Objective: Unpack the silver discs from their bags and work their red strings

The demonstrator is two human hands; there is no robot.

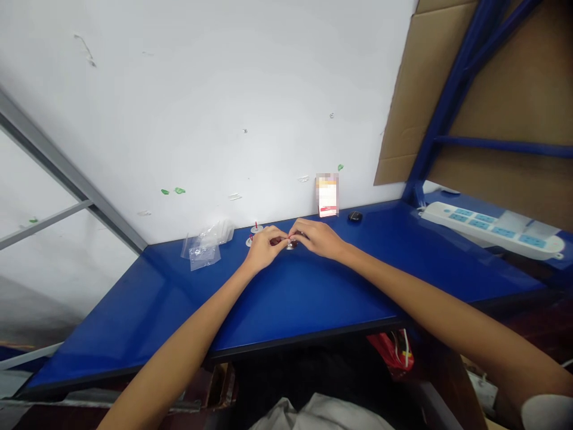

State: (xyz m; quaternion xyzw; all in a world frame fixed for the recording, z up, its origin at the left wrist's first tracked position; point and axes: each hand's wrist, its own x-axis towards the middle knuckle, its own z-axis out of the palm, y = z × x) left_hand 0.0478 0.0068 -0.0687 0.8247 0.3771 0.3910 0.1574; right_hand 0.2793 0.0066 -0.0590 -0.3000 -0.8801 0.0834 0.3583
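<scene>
Both my hands meet over the blue table around a small shiny round disc (291, 244) with a thin red piece standing up from it. My left hand (265, 247) is closed in a pinch at the disc's left side. From the right, my right hand (316, 237) pinches at the red piece, fingertips close to the left hand's. Fingers cover part of the disc. Just behind my left hand lies a similar pale disc (256, 229) with a red upright piece. Another such disc (249, 241) is partly hidden by that hand.
Clear plastic bags (206, 245) lie on the blue table (308, 292) to the left. A lit phone-like screen (328, 200) leans on the wall, with a small black object (355, 217) beside it. A white power strip (492, 230) lies at right.
</scene>
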